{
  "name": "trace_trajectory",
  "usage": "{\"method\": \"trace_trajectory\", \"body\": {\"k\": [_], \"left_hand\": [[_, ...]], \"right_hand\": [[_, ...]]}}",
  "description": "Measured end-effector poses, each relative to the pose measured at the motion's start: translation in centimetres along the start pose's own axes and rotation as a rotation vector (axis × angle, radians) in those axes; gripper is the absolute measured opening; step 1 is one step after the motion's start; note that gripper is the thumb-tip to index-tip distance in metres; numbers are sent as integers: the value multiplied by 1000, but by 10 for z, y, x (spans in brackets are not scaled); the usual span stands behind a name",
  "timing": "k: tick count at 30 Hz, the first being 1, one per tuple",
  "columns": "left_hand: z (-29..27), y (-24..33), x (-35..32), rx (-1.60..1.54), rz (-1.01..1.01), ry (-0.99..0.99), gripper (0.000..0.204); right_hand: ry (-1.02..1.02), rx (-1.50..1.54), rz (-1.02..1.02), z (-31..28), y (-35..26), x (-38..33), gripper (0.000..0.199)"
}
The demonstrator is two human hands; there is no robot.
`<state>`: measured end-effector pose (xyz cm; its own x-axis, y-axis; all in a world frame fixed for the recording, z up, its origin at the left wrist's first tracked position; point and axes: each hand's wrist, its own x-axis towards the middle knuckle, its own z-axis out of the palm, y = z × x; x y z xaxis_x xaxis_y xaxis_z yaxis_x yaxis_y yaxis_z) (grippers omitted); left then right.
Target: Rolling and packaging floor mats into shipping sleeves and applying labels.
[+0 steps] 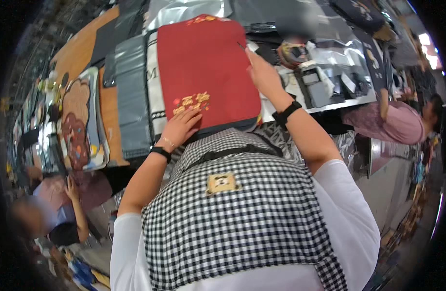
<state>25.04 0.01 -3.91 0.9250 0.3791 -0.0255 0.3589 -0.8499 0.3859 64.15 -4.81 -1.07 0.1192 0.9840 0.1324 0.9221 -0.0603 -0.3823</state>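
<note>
In front of me lies a red mat [211, 68] with rounded corners and gold decoration at its near left and far edge. My left hand [183, 125] rests on its near left corner, fingers stretched out flat beside the gold print. At the mat's right edge is my right hand [263, 72], its fingers closed around a slim, dark-tipped tool [241, 46]. That tool's kind is too blurred to tell. A dark edge [228, 124] shows under the mat's near side, and a white patterned strip [156, 82] shows along its left.
Grey plastic packages [132, 97] lie left of the mat. Further left are brown shaped mats [77, 123] on a wooden tabletop [110, 104]. To the right are a tape roll [292, 54] and small dark items on clear plastic. Co-workers in pink stand at left [82, 191] and right [390, 121].
</note>
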Motion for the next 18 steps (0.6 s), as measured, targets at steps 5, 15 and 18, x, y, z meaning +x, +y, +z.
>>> {"method": "trace_trajectory", "body": {"k": [5,15,18], "left_hand": [[28,-12,-9,-37,-32,2,42],[3,-15,12,-148,-68,-37,49],[7,-19,9,-83,-59,-37,41]], "right_hand": [[-768,34,-334,52,-51,-70,86],[-577,28,-295,43,-29,-73,70],[-480,88,-297,51,-28,-83,60]]}}
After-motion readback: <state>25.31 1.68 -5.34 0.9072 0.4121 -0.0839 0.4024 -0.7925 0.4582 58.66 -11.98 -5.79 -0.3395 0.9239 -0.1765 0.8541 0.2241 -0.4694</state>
